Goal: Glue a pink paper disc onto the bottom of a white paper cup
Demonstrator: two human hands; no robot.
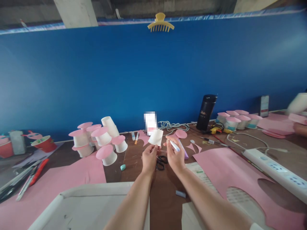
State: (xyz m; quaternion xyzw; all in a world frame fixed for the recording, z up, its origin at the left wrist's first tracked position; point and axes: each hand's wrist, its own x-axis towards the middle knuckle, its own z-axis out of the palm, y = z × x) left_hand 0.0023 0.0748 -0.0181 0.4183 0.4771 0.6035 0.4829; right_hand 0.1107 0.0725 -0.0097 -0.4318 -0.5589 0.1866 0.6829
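Apparently, the step in hand, judging from the head view, is a pause with the pen ready beside a cup. Taking the white paper cup (155,137) as the clock's centre, it is held tilted above the tabletop, straight ahead at twelve o'clock from the wearer. From six o'clock the left hand (149,158) reaches up, its fingertips pinching the cup's lower edge. At four o'clock the right hand (176,156) grips a white pen (174,145) between bent fingers, with the blue end towards the palm; the pen looks apart from the cup, and its tip is too small to read. Black scissors (161,162) lie between the hands, near six o'clock. Cups topped with pink discs (102,136) stand at nine o'clock, a loose pink disc (181,134) lies at three, and a black bottle (206,111) stands around two. In my judgement, any pen stroke on that curved wall would call for a firm left pinch without denting the thin paper, the cup turned to a good angle, and only light pressure from the right.
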